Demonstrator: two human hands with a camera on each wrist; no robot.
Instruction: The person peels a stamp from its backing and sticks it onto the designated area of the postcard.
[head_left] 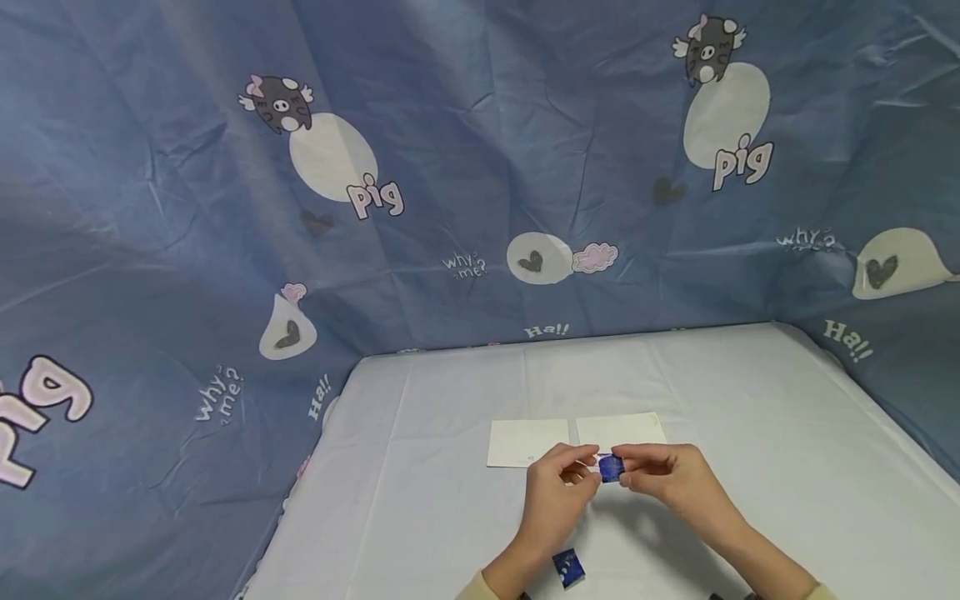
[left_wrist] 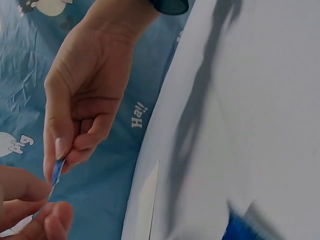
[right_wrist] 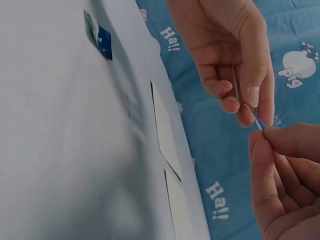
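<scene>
Between both hands is a thin, small blue square piece (head_left: 611, 468), seen nearly edge-on in the wrist views. My left hand (head_left: 557, 493) pinches its left side with thumb and fingers. From the other side, my right hand (head_left: 671, 477) pinches the right edge. In the right wrist view, a thin sliver (right_wrist: 234, 80) shows edge-on by the curled fingers of the left hand (right_wrist: 227, 55); its kind is unclear. Another blue piece (head_left: 568, 568) lies on the table near the left forearm, and looks bent, with a pale side, in the right wrist view.
Two white cards, a left one (head_left: 528, 443) and a right one (head_left: 618, 428), lie side by side on the white-covered table (head_left: 420, 500) beyond the hands. A blue printed curtain (head_left: 465, 167) hangs behind the table and along its sides.
</scene>
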